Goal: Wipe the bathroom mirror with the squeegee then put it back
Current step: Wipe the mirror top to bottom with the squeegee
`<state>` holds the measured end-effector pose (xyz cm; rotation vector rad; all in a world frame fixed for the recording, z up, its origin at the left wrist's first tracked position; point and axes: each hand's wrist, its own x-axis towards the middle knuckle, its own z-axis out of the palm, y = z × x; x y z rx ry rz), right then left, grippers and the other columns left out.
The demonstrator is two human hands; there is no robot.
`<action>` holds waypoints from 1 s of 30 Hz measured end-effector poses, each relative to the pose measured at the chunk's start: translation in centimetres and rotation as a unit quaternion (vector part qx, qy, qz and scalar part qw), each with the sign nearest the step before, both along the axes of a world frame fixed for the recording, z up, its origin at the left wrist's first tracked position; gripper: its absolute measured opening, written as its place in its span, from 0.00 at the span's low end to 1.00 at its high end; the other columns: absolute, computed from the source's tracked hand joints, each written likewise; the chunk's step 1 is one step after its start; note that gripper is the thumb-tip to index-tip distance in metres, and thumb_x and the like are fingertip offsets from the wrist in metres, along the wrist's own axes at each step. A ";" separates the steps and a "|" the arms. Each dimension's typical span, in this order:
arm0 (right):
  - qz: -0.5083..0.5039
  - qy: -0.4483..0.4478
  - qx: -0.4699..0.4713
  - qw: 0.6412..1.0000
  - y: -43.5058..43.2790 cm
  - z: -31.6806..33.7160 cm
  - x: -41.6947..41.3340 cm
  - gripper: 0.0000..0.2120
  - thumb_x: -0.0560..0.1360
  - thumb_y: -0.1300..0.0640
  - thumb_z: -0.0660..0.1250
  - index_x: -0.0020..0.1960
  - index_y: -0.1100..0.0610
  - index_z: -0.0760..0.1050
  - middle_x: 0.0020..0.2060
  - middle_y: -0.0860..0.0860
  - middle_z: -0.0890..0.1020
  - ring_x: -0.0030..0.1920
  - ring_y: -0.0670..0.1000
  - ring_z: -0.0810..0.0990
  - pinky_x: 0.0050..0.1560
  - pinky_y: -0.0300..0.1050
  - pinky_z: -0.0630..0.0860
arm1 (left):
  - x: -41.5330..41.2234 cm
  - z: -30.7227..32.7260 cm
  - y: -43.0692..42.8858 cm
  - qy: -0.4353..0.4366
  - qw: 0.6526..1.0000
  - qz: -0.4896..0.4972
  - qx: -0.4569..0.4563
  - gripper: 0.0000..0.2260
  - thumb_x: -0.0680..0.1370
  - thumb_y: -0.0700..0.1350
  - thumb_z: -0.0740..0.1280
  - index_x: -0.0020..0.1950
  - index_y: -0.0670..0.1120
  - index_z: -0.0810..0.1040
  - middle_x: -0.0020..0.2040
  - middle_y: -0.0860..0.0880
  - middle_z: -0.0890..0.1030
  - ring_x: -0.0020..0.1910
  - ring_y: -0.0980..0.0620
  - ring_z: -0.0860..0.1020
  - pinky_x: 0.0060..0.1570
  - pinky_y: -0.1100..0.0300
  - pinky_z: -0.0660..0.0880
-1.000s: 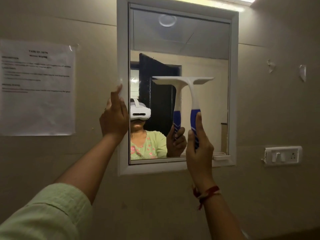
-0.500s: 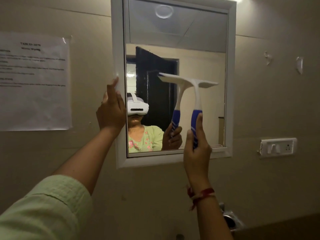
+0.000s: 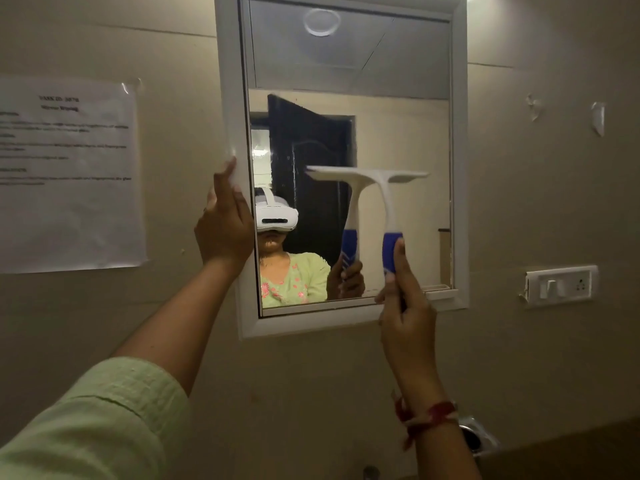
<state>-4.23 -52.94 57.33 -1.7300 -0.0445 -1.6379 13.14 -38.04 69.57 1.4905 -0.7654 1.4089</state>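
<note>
A white-framed mirror (image 3: 460, 168) hangs on the beige wall. My right hand (image 3: 405, 313) grips the blue handle of a white squeegee (image 3: 388, 188). Its blade lies level against the glass in the lower right half, and its reflection shows just to the left. My left hand (image 3: 223, 226) rests on the frame's left edge with the fingers pointing up along it. The glass reflects a dark door and a person in a white headset.
A printed paper sheet (image 3: 69, 174) is taped to the wall at left. A white switch and socket plate (image 3: 561, 285) sits right of the mirror. A metal fitting (image 3: 474, 438) shows at lower right above a dark ledge. Small wall hooks (image 3: 598, 117) are at upper right.
The squeegee has slid a little down the glass and its blade has levelled after a brief tilt. My left hand stays on the frame. The camera has tilted slightly downward.
</note>
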 end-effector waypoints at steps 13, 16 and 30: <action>0.021 0.074 -0.024 0.997 0.3 -3.3 -0.7 0.27 0.80 0.56 0.52 0.68 0.28 0.51 0.39 0.51 0.74 0.32 0.47 0.71 0.32 0.41 0.74 | -0.3 0.0 0.0 -0.001 1.000 0.006 -0.010 0.17 0.82 0.45 0.51 0.70 0.47 0.64 0.63 0.46 0.76 0.39 0.45 0.77 0.33 0.65 0.60; -0.003 0.062 -0.035 0.997 0.0 -0.9 -0.8 0.25 0.80 0.53 0.51 0.68 0.28 0.49 0.42 0.43 0.75 0.30 0.45 0.72 0.28 0.38 0.75 | -0.3 0.0 0.0 0.006 1.000 0.000 -0.010 0.17 0.82 0.46 0.50 0.70 0.47 0.63 0.63 0.45 0.76 0.39 0.45 0.77 0.34 0.62 0.63; -0.039 0.073 -0.070 0.994 0.2 -3.7 -0.7 0.25 0.80 0.53 0.51 0.71 0.33 0.48 0.35 0.41 0.70 0.27 0.42 0.69 0.27 0.33 0.71 | 0.0 -0.5 -0.1 0.009 1.000 0.012 -0.006 0.17 0.81 0.47 0.49 0.71 0.51 0.61 0.60 0.44 0.77 0.38 0.41 0.78 0.34 0.58 0.64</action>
